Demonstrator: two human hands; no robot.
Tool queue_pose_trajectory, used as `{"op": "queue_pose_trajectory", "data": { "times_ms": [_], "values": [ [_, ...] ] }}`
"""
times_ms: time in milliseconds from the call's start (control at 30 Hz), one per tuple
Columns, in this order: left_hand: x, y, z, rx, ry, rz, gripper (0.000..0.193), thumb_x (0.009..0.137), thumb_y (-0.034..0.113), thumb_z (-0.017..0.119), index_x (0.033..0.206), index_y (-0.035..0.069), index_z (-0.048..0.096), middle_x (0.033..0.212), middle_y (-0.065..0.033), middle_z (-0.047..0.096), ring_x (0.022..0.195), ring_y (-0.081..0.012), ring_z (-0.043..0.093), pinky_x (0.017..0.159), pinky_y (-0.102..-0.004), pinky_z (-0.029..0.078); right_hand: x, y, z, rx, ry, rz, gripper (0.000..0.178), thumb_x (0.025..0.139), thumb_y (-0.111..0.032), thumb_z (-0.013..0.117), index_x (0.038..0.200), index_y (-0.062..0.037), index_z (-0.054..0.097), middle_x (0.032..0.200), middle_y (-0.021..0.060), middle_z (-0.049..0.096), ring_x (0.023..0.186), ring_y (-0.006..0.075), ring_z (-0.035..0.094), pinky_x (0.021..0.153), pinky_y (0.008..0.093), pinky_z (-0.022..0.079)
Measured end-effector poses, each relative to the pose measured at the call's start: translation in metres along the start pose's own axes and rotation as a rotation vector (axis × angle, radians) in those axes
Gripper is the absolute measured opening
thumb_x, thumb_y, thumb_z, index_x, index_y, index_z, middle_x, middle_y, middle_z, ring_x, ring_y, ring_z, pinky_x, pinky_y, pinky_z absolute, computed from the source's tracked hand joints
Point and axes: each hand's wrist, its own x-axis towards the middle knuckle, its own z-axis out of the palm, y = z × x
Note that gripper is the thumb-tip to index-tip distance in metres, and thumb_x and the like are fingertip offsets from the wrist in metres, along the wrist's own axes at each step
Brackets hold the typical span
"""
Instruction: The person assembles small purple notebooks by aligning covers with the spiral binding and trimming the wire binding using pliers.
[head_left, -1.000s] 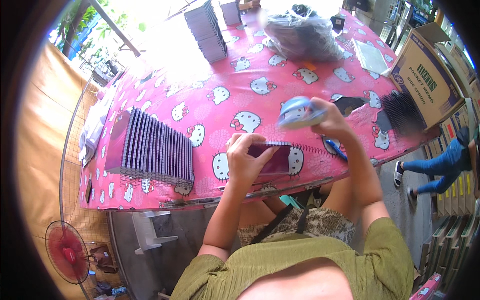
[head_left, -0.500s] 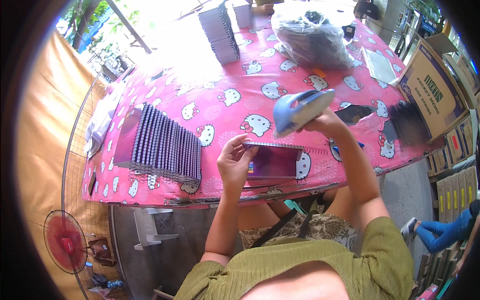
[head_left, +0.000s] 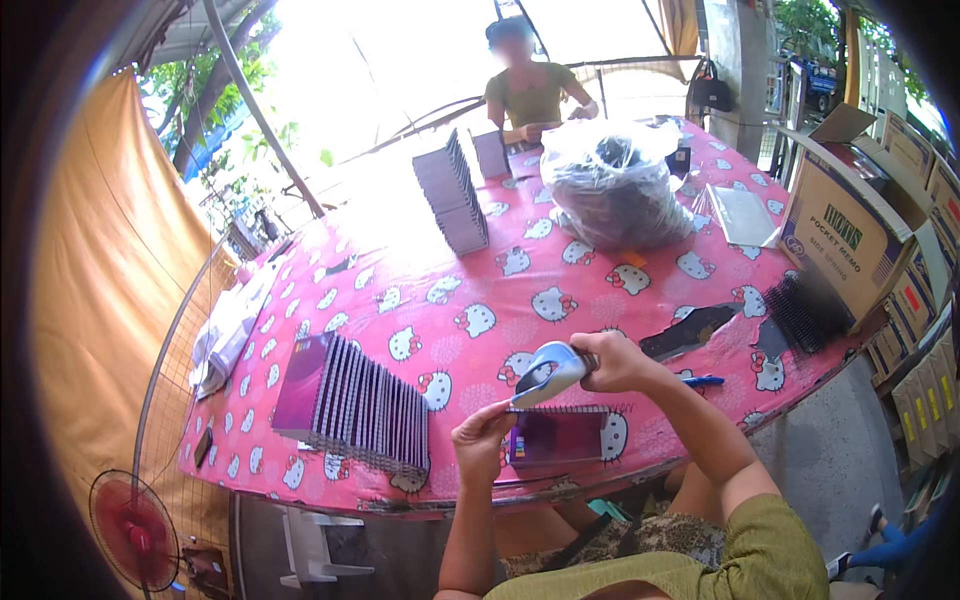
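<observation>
Lowered since the earlier frame, the right hand (head_left: 612, 362) has brought a rounded blue-and-grey hand tool (head_left: 548, 375) down to the upper left corner of a purple notebook (head_left: 560, 437); the view has also tipped upward. Nearest the viewer, the notebook lies flat at the near edge of the table (head_left: 530, 262). The right hand is closed around the tool, while the fingertips of the left hand (head_left: 482, 440) meet its tip at the corner; whether they pinch anything there cannot be told. A short length of thin coil (head_left: 622, 408) projects past the notebook's upper right end, so this piece appears bound along its edge but with at least that end left to finish. To the left, a leaning stack of purple notebooks (head_left: 365, 405), spiral edges outward, presumably represents work done, although the finish of each cannot be verified. Slightly farther right lie a blue pen-like object (head_left: 703, 381) and a pile of black coils (head_left: 800, 310), probably supply for further pieces, beside an open carton (head_left: 835, 225). Beyond stand a filled plastic bag (head_left: 615, 190) and a taller notebook stack (head_left: 450, 195); farthest, a co-worker (head_left: 535, 95) sits at the opposite side.
</observation>
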Motion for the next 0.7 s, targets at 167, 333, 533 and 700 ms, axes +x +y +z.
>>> {"op": "queue_pose_trajectory", "data": {
  "times_ms": [167, 333, 533, 700],
  "values": [
    [0.003, -0.021, 0.005, -0.214, -0.087, 0.028, 0.023, 0.080, -0.009, 0.065, 0.102, -0.001, 0.067, 0.090, -0.0040, 0.067, 0.081, -0.0081, 0.060, 0.074, -0.0203, 0.049, -0.019, 0.032, -0.016, -0.439, 0.298, 0.168, 0.053, 0.073, -0.031, 0.074, 0.116, -0.0057, 0.056, 0.120, 0.0177, 0.056, 0.111, 0.0337, 0.054, 0.089, 0.0418, 0.046],
    [-0.010, -0.002, 0.028, -0.143, -0.085, 0.147, 0.021, 0.083, -0.009, 0.062, 0.103, -0.001, 0.065, 0.093, -0.0031, 0.065, 0.084, -0.0081, 0.059, 0.074, -0.0202, 0.047, -0.042, -0.045, -0.031, -0.168, 0.376, -0.196, 0.054, 0.072, -0.031, 0.077, 0.113, -0.0017, 0.057, 0.115, 0.0178, 0.056, 0.109, 0.0341, 0.054, 0.090, 0.0401, 0.045],
    [-0.027, 0.031, 0.064, -0.237, -0.171, 0.146, 0.021, 0.082, -0.010, 0.062, 0.102, -0.003, 0.063, 0.098, -0.0077, 0.063, 0.085, -0.0109, 0.060, 0.077, -0.0223, 0.050, -0.061, -0.065, 0.031, 0.043, 0.391, -0.089, 0.030, 0.073, -0.012, 0.074, 0.097, -0.0035, 0.058, 0.092, 0.0120, 0.056, 0.089, 0.0282, 0.057, 0.076, 0.0391, 0.046],
    [-0.025, 0.029, 0.049, -0.067, -0.239, 0.220, 0.024, 0.077, -0.013, 0.066, 0.099, -0.004, 0.060, 0.098, -0.0124, 0.064, 0.087, -0.0174, 0.063, 0.076, -0.0263, 0.054, -0.076, -0.066, 0.023, -0.180, 0.548, -0.126, 0.045, 0.070, -0.027, 0.078, 0.103, -0.0040, 0.057, 0.098, 0.0126, 0.058, 0.097, 0.0311, 0.055, 0.084, 0.0426, 0.044]
  ]
}}
